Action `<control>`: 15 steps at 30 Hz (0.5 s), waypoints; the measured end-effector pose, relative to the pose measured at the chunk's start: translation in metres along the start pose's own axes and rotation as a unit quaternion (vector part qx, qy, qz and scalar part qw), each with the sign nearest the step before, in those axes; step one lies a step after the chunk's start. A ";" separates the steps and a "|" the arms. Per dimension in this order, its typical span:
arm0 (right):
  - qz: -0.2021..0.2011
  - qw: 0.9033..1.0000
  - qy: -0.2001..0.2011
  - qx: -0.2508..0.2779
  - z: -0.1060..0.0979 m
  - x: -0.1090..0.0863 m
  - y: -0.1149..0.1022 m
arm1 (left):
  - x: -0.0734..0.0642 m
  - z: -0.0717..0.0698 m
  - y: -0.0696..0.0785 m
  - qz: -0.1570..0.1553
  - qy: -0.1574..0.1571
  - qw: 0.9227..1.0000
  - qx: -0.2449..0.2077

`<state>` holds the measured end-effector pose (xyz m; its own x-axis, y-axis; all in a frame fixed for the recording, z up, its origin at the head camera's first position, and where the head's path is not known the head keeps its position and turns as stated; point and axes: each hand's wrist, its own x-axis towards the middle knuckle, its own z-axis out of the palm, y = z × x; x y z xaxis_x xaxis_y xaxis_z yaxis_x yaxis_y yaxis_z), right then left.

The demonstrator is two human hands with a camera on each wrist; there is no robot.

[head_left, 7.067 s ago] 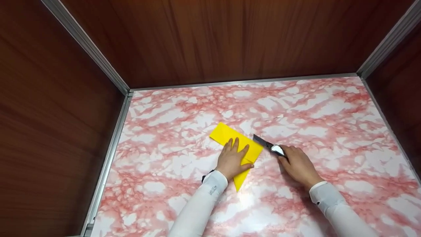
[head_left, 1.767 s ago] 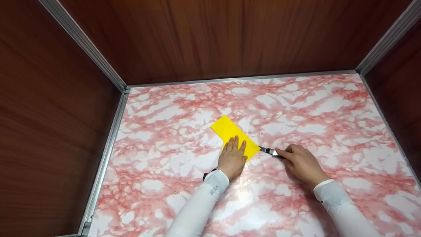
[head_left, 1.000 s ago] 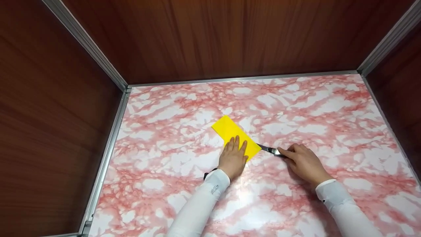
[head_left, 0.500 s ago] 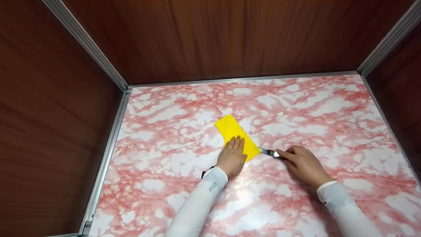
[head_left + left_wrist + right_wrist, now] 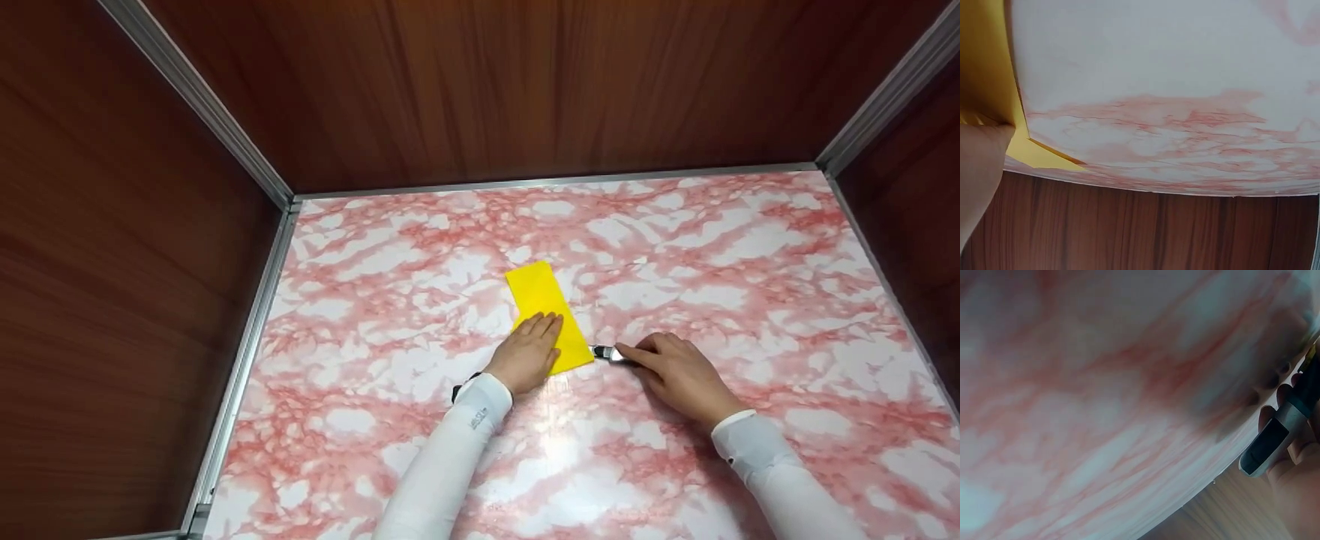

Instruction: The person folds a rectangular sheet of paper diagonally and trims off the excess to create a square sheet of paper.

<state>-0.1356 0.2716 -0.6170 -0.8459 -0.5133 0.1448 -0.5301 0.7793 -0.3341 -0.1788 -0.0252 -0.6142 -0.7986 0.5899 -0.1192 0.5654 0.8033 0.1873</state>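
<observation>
From where I stood, a folded yellow paper sheet lay on the pink-and-white marbled tabletop; the left hand pressed on it, fingers straight and together, while the right hand gripped a black-and-silver utility knife at its right edge, most of the blade hidden

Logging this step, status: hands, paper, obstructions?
Left hand on yellow paper. Right hand grips knife, at paper's right edge. No obstruction visible.

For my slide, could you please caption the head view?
On a patterned table, the left hand rests on yellow paper; the right hand holds a knife at the paper's edge.
</observation>
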 end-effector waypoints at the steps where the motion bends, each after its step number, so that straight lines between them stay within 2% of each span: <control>1: -0.001 1.000 0.000 0.001 0.000 0.001 0.000 | 0.000 0.000 0.000 0.005 0.003 1.000 0.003; 6: -0.004 1.000 -0.003 0.003 0.002 0.002 -0.002 | 0.001 0.003 -0.001 0.009 0.006 1.000 0.008; 15: -0.010 1.000 -0.002 -0.005 0.003 0.003 -0.003 | -0.004 0.006 0.000 -0.020 0.010 1.000 0.000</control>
<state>-0.1365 0.2663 -0.6182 -0.8343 -0.5313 0.1471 -0.5483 0.7720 -0.3217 -0.1747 -0.0273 -0.6200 -0.8251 0.5548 -0.1064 0.5323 0.8266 0.1825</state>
